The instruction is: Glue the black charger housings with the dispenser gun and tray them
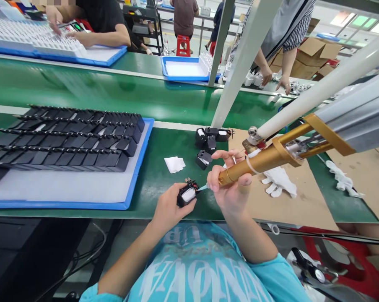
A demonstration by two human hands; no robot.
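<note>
My left hand [167, 207] pinches a small black case [188, 195] between thumb and fingers, low over the near edge of the bench; its underside is lost behind my grip. My right hand [230, 191] curls around the gold barrel of a dispensing tool [255, 165], and its pale blue nozzle [203, 188] points at the case's wired end. Whether the tip touches, I can't tell; the wires there are too fine to make out. The tool's grey upper body runs out of frame on the right.

Beyond my hands, more black cases [210, 142] sit bunched on the green bench top [158, 147], near a white scrap [175, 164]. A white glove [280, 182] lies on brown cardboard [302, 201]. To the left, a blue-rimmed tray [131, 193] of black units is cut off by the frame. Across a green belt [177, 100], co-workers handle white parts.
</note>
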